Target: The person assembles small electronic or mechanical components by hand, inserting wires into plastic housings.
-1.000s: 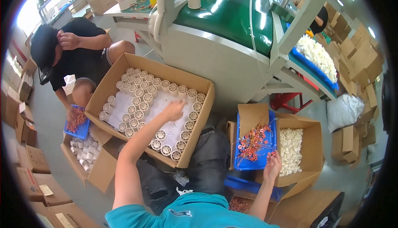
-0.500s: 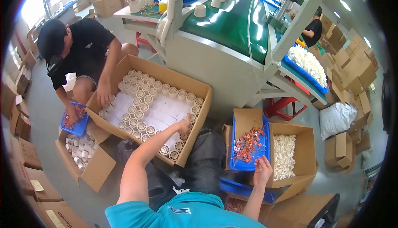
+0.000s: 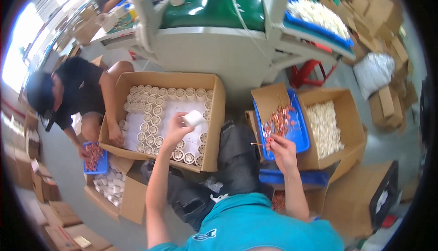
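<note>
Both hands are busy, and we've got something in each! Our left hand has its fingers curled round a white cup, and we're holding it up over the right half of the big box, our landmark for everything. Our right hand, well to the right of the big box, is pinched narrow on a wired red part, its lead poking out left towards the big box and ending in a pale tip.

Look inside the big box: rows of white cups stand round a patch of pale sheet. To its right we see a blue tray heaped with reddish wired parts, and further right an open carton of small cream pieces.

Over to the left of the big box, a co-worker has one hand at its left end and the other at a small blue tray. Beyond the big box runs a green belt.
</note>
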`<action>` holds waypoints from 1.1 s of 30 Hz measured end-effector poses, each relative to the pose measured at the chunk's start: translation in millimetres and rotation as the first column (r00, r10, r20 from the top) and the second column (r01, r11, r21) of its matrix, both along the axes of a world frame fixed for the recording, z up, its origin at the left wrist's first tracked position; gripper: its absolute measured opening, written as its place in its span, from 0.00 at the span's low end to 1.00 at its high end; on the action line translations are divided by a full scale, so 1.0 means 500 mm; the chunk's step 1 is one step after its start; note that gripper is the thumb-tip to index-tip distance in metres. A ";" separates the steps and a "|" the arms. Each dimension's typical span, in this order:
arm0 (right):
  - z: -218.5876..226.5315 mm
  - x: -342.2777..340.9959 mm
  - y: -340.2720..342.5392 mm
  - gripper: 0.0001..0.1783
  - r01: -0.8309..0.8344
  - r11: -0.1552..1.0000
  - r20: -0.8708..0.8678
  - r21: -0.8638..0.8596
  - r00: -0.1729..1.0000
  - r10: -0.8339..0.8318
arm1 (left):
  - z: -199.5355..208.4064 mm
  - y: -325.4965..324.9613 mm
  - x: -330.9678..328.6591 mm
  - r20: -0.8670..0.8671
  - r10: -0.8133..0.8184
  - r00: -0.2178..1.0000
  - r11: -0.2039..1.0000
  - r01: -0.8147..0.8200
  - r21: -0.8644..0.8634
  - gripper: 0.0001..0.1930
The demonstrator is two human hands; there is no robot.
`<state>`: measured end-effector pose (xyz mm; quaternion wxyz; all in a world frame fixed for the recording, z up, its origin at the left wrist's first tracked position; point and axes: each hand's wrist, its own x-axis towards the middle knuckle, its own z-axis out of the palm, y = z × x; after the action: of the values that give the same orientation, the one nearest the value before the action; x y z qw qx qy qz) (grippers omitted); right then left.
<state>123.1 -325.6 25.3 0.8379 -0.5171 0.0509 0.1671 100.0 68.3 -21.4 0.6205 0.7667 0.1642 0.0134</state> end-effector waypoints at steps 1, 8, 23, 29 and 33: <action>0.002 0.002 0.005 0.17 -0.056 0.998 0.009 0.013 0.998 0.055 | 0.038 -0.023 -0.033 0.067 0.128 0.990 0.965 -0.108 -0.240 0.36; -0.005 -0.002 0.105 0.17 -0.285 0.955 0.072 0.085 0.958 0.279 | 0.085 -0.233 -0.236 0.199 0.232 0.952 0.659 -0.003 -0.752 0.37; 0.040 -0.069 0.150 0.13 -0.485 0.871 0.075 0.079 0.874 0.480 | 0.198 -0.276 -0.245 0.241 -0.361 0.901 0.692 0.085 0.717 0.24; 0.049 -0.097 0.166 0.12 -0.200 0.907 0.381 -0.372 0.857 0.346 | 0.192 -0.277 -0.250 0.336 -0.183 0.924 0.774 -0.075 0.629 0.25; 0.053 -0.085 0.166 0.11 -0.211 0.919 0.332 -0.334 0.886 0.324 | 0.185 -0.274 -0.259 0.267 -0.093 0.959 0.963 0.019 0.268 0.25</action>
<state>80.8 -242.8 51.6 0.7155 -0.6583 -0.1616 0.1692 -29.4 -68.9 71.0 0.5304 0.8370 0.0508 0.1245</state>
